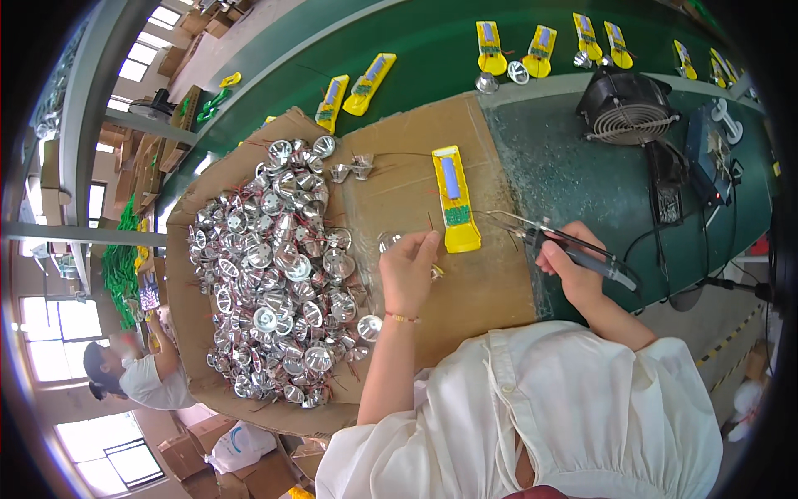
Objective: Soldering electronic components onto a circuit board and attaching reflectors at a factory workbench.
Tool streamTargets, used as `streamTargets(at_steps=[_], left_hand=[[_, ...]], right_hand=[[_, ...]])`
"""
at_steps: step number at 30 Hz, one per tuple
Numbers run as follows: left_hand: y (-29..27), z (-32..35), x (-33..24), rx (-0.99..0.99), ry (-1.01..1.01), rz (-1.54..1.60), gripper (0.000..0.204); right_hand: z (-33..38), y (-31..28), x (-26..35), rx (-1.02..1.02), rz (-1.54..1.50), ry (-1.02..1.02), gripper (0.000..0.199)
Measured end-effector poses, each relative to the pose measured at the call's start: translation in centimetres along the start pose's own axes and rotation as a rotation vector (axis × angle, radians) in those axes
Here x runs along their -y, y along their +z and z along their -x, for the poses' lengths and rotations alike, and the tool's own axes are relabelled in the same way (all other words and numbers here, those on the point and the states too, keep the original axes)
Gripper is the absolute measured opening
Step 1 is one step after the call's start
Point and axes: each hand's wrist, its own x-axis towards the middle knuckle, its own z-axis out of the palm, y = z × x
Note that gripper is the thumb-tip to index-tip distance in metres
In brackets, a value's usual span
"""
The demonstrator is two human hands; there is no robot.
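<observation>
A yellow plastic housing (463,239) lies on the cardboard in front of me, with a blue cylindrical battery (450,178) and a small green circuit board (457,216) in it. My right hand (578,262) grips a soldering iron (592,263) with a thin metal feed arm, its tip close to the board's right side. Left of the housing, the thumb and fingers of my left hand (407,270) are pinched, and a thin wire sticks up from the fingertips. A shiny reflector cup (388,241) shows partly behind that hand. A small yellowish bit shows under it.
A cardboard box (187,283) heaped with silver reflector cups (274,258) stands at left. More yellow housings (370,83) lie along the green bench's far side. A black fan (628,108), a blue-grey soldering station (706,150) and cables are at right. Another person (145,374) is far left.
</observation>
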Motion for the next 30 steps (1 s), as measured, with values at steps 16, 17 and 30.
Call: streamTargets(at_steps=[16, 17, 30], left_hand=[[1.8, -1.1, 2.4, -0.034, 0.241, -0.223, 0.017], [1.7, -1.2, 2.5, -0.032, 0.241, -0.212, 0.016], [1.8, -1.3, 2.5, -0.03, 0.227, -0.189, 0.015]], right_hand=[[-1.4, 2.5, -1.8, 0.038, 0.079, 0.025, 0.012], [-1.6, 2.6, -1.8, 0.042, 0.064, 0.038, 0.012], [-1.7, 3.1, -1.9, 0.013, -0.051, 0.099, 0.011]])
